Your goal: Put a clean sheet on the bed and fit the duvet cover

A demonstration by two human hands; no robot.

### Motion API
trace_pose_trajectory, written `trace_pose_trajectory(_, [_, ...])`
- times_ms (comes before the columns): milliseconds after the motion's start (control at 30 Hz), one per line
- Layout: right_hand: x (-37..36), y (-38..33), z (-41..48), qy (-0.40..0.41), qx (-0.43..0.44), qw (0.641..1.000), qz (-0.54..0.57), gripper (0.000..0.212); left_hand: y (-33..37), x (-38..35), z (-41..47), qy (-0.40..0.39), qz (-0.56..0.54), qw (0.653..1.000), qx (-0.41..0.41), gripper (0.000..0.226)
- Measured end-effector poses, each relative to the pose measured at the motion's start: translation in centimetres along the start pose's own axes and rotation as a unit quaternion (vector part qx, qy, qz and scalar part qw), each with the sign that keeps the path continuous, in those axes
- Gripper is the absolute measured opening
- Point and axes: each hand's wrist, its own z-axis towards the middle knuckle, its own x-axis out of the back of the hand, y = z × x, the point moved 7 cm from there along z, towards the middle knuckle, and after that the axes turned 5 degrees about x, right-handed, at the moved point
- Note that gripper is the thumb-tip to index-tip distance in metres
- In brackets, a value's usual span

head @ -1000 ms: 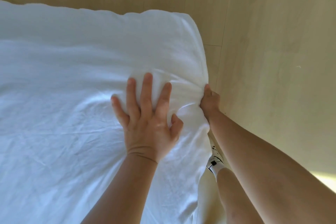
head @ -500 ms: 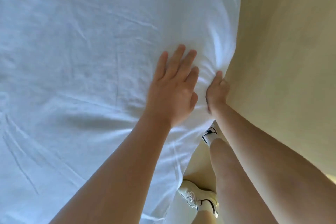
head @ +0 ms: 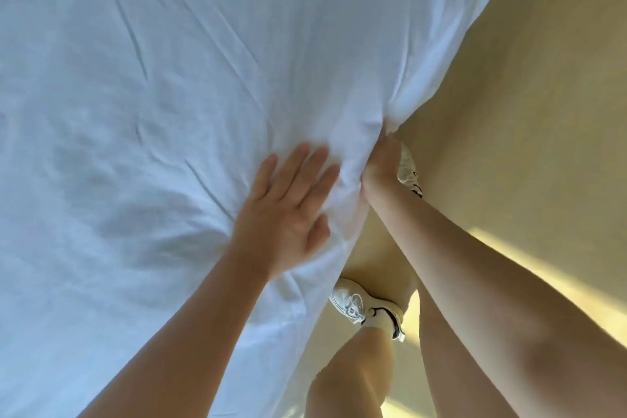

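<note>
A white sheet (head: 176,119) covers the bed and fills the left and middle of the head view, creased near the right side. My left hand (head: 288,210) lies flat on top of it with straight, spread fingers, pressing down close to the bed's right edge. My right hand (head: 381,159) is at that edge, fingers tucked into the bunched fabric where the sheet hangs over the side; the fingertips are hidden in the folds.
Pale wooden floor (head: 526,112) runs along the right of the bed, with a sunlit patch at the lower right. My legs and white shoes (head: 353,302) stand right against the bed's side.
The view has swung along the bed side. My left hand slid with it, staying flat on the sheet. My right hand stayed at the edge, now deeper in the bunched fabric.
</note>
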Motion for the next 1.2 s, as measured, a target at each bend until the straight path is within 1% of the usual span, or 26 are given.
trace_pose_trajectory(33, [0.7,0.2,0.4,0.035,0.012,0.999,-0.037,0.050,0.0,-0.3,-0.2,0.013,-0.003,1.000,-0.010,0.051])
trace_pose_trajectory(100, [1.4,1.0,1.0,0.059,0.018,0.992,-0.108,0.058,0.2,-0.6,-0.3,0.035,-0.005,0.999,-0.031,0.047])
trace_pose_trajectory(133, [1.2,1.6,1.1,0.065,0.006,0.994,-0.087,0.057,0.3,-0.5,-0.2,0.045,-0.005,0.998,-0.032,0.046])
trace_pose_trajectory(167, [0.9,2.6,0.6,0.058,-0.019,0.998,-0.030,0.055,0.2,-0.4,-0.2,0.056,-0.007,0.998,-0.025,0.046])
trace_pose_trajectory(200, [0.3,3.7,-0.1,0.028,-0.057,0.997,0.036,0.055,0.2,-0.3,-0.4,0.070,-0.014,0.997,-0.011,0.046])
trace_pose_trajectory(267, [-1.6,6.5,-3.8,-0.088,-0.100,0.984,0.121,0.055,0.3,-0.1,-1.6,0.091,-0.039,0.995,0.033,0.048])
trace_pose_trajectory(333, [-3.2,10.8,-9.0,-0.190,-0.112,0.965,0.142,0.043,0.3,-0.1,-3.8,0.108,-0.062,0.987,0.099,0.052])
trace_pose_trajectory(367, [-3.5,12.2,-11.4,-0.219,-0.115,0.960,0.133,0.038,0.5,-0.5,-5.3,0.108,-0.068,0.983,0.131,0.053])
trace_pose_trajectory(400, [-3.2,13.3,-12.5,-0.207,-0.112,0.967,0.096,0.037,0.8,-1.0,-6.8,0.101,-0.071,0.980,0.155,0.054])
trace_pose_trajectory(467, [-1.7,13.6,-12.4,-0.132,-0.086,0.987,-0.028,0.046,1.7,-2.1,-9.6,0.075,-0.071,0.979,0.176,0.054])
trace_pose_trajectory(567, [-0.7,12.4,-10.4,-0.092,-0.031,0.982,-0.161,0.054,3.7,-2.8,-12.3,0.050,-0.076,0.978,0.187,0.052])
trace_pose_trajectory(600, [-0.7,12.2,-10.0,-0.096,-0.010,0.978,-0.184,0.050,4.2,-2.5,-13.1,0.055,-0.103,0.971,0.207,0.053])
trace_pose_trajectory(667, [0.0,10.2,-10.2,-0.092,0.074,0.965,-0.234,0.036,4.0,-1.4,-15.2,0.085,-0.183,0.936,0.287,0.056])
trace_pose_trajectory(700, [0.5,7.9,-10.9,-0.080,0.153,0.952,-0.254,0.038,3.6,-0.5,-16.4,0.103,-0.204,0.915,0.332,0.056])
trace_pose_trajectory(733, [0.8,5.0,-12.2,-0.073,0.257,0.929,-0.257,0.043,3.0,0.3,-17.5,0.116,-0.210,0.896,0.373,0.056])
trace_pose_trajectory(767, [0.7,2.1,-14.7,-0.078,0.375,0.891,-0.245,0.046,2.5,1.0,-18.5,0.122,-0.208,0.881,0.407,0.057])
trace_pose_trajectory(800, [-0.2,-0.1,-18.0,-0.108,0.484,0.836,-0.235,0.046,1.8,1.6,-19.1,0.125,-0.204,0.868,0.435,0.058])
trace_pose_trajectory(867, [-4.2,-2.1,-25.3,-0.235,0.633,0.701,-0.232,0.042,0.2,2.0,-19.5,0.129,-0.190,0.849,0.475,0.056])
trace_pose_trajectory(900, [-6.4,-2.1,-28.2,-0.292,0.680,0.621,-0.258,0.041,-0.6,1.9,-19.7,0.133,-0.187,0.836,0.498,0.055])
trace_pose_trajectory(933, [-8.3,-2.1,-29.8,-0.319,0.713,0.549,-0.297,0.042,-1.5,1.7,-20.2,0.134,-0.189,0.814,0.532,0.059])
trace_pose_trajectory(967, [-9.7,-2.1,-29.7,-0.326,0.721,0.503,-0.347,0.045,-2.3,1.2,-21.0,0.126,-0.192,0.786,0.575,0.065])
trace_pose_trajectory(1000, [-10.2,-2.4,-27.6,-0.300,0.709,0.490,-0.409,0.051,-2.5,0.5,-22.0,0.104,-0.197,0.758,0.613,0.072])
trace_pose_trajectory(1067, [-7.7,-3.5,-20.8,-0.200,0.621,0.533,-0.539,0.064,-0.7,-1.1,-23.9,0.015,-0.200,0.727,0.656,0.079])
trace_pose_trajectory(1100, [-5.1,-3.6,-17.5,-0.171,0.562,0.554,-0.590,0.067,0.9,-1.7,-24.6,-0.027,-0.205,0.718,0.664,0.082])
trace_pose_trajectory(1167, [-0.1,-2.8,-12.9,-0.171,0.424,0.584,-0.671,0.071,3.4,-2.0,-25.2,-0.090,-0.228,0.696,0.674,0.091])
trace_pose_trajectory(1200, [1.8,-2.3,-11.9,-0.180,0.367,0.583,-0.702,0.071,4.4,-2.0,-25.4,-0.107,-0.241,0.687,0.678,0.092])
